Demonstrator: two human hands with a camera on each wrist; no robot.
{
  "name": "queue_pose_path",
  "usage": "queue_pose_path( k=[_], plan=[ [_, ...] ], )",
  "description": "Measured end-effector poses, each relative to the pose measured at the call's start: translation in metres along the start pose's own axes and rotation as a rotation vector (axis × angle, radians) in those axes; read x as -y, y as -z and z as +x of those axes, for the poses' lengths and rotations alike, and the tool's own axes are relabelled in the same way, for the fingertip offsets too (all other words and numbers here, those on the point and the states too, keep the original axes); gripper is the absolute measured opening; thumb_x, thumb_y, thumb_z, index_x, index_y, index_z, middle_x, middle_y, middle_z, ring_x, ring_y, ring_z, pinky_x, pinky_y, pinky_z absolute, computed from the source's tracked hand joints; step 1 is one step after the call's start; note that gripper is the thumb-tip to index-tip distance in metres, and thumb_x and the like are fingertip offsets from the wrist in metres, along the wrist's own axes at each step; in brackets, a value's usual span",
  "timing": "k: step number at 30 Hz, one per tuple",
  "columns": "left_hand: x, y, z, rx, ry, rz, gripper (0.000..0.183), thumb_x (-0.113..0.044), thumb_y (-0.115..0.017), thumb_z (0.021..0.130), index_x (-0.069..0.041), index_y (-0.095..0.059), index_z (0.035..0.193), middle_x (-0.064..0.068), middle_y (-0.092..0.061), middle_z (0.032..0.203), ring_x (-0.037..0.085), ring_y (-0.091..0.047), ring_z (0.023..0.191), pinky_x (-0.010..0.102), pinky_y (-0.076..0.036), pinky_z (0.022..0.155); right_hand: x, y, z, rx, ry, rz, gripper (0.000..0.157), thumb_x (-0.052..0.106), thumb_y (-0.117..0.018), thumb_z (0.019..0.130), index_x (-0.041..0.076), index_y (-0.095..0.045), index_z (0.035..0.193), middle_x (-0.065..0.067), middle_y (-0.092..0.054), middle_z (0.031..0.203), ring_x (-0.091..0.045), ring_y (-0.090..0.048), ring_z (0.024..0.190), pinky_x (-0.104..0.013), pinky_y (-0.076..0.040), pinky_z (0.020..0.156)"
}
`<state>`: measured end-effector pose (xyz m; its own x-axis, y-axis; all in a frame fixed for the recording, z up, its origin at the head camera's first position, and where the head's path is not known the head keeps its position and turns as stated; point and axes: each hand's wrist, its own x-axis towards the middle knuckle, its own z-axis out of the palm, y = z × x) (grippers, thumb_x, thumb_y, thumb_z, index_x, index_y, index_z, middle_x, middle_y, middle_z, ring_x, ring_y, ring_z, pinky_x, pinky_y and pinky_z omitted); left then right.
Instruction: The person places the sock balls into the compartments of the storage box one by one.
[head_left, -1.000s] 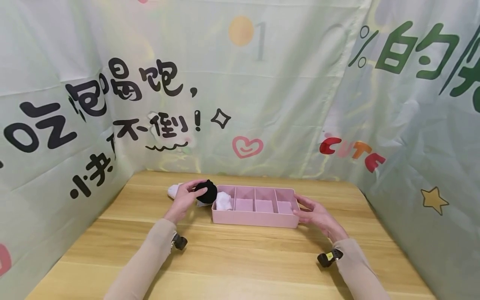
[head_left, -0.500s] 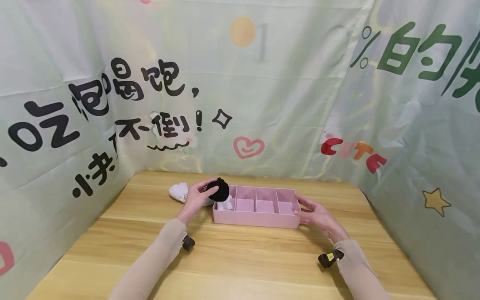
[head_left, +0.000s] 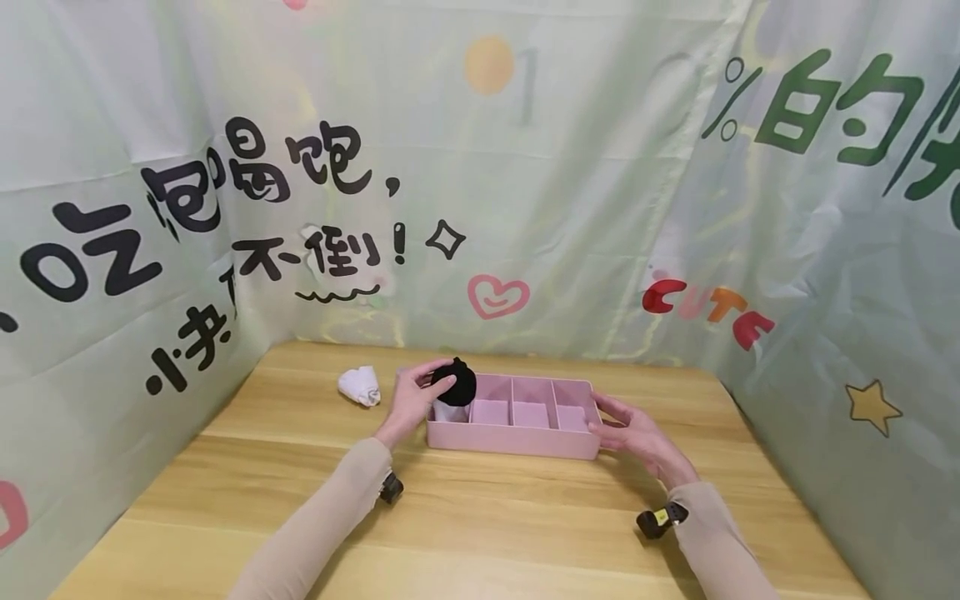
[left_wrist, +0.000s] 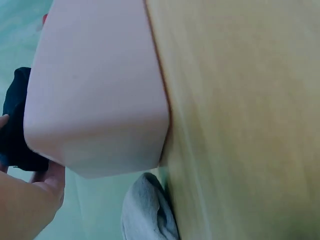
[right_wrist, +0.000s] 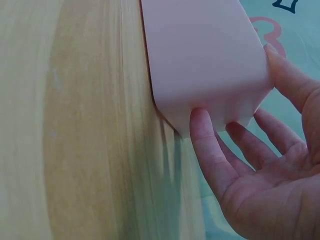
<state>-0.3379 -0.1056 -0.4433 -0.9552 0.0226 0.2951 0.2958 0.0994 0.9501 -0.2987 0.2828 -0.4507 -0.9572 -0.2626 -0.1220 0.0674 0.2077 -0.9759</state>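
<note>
We see the left hand (head_left: 413,400) pinching a black bundle (head_left: 456,386) above the nine-o'clock end of the pink box (head_left: 517,440). We judge it soft, light cloth, best held round its sides. At three o'clock, the right hand (head_left: 639,435) rests loosely spread fingers against the box.

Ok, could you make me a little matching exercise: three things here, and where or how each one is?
1. Black, rounded cloth bundle
2. Pink, rectangular, divided box
3. White, roughly heart-shaped cloth bundle

A. On the wood-grained tabletop, left of the box
B. Held in the left hand
C. Touched at one end by the right hand

Pairs: 1-B, 2-C, 3-A
</note>
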Motion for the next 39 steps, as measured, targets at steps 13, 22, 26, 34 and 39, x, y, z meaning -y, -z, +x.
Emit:
queue_pose_path(
  k=[13, 22, 26, 34, 39],
  plan=[
    [-0.002, -0.023, 0.000, 0.103, -0.102, 0.045, 0.032, -0.012, -0.072, 0.089, -0.010, -0.070, 0.120, 0.017, -0.068, 0.122, 0.029, -0.068, 0.106, 0.033, -0.056, 0.087, -0.002, 0.002, -0.001, 0.000, 0.004, -0.008, 0.072, 0.010, -0.063, 0.095, 0.007, -0.024, 0.155, -0.022, -0.017, 0.161, -0.034, -0.044, 0.133, -0.030, -0.054, 0.091],
    [-0.004, -0.032, 0.002, 0.127, -0.132, 0.126, 0.030, -0.012, -0.073, 0.088, -0.016, -0.071, 0.118, 0.014, -0.065, 0.123, 0.029, -0.069, 0.103, 0.035, -0.058, 0.084, -0.002, 0.002, 0.002, -0.001, 0.000, 0.018, 0.073, 0.010, -0.065, 0.094, 0.007, -0.025, 0.155, -0.021, -0.018, 0.161, -0.019, -0.058, 0.119, -0.030, -0.055, 0.090],
    [-0.004, -0.038, 0.003, 0.165, -0.132, 0.118, 0.032, -0.008, -0.070, 0.089, -0.013, -0.071, 0.120, 0.017, -0.061, 0.123, 0.030, -0.068, 0.106, 0.034, -0.057, 0.085, -0.003, 0.003, 0.003, 0.003, -0.003, 0.023, 0.074, 0.010, -0.065, 0.094, 0.007, -0.024, 0.155, -0.021, -0.017, 0.162, -0.012, -0.060, 0.113, -0.029, -0.055, 0.089],
    [-0.003, -0.046, 0.002, 0.178, -0.141, 0.246, 0.028, -0.011, -0.071, 0.090, -0.015, -0.072, 0.118, 0.012, -0.065, 0.123, 0.028, -0.069, 0.104, 0.034, -0.058, 0.084, -0.003, 0.004, 0.001, 0.009, -0.002, 0.022, 0.074, 0.010, -0.066, 0.094, 0.007, -0.024, 0.155, -0.021, -0.017, 0.162, -0.011, -0.060, 0.112, -0.028, -0.055, 0.089],
    [-0.002, -0.045, 0.002, 0.199, -0.162, 0.299, 0.027, -0.014, -0.072, 0.090, -0.016, -0.073, 0.117, 0.008, -0.067, 0.121, 0.026, -0.068, 0.103, 0.036, -0.057, 0.085, -0.003, 0.003, 0.001, 0.030, 0.006, 0.018, 0.075, 0.010, -0.066, 0.093, 0.006, -0.023, 0.155, -0.022, -0.015, 0.162, -0.009, -0.060, 0.112, -0.027, -0.055, 0.089]
  ],
)
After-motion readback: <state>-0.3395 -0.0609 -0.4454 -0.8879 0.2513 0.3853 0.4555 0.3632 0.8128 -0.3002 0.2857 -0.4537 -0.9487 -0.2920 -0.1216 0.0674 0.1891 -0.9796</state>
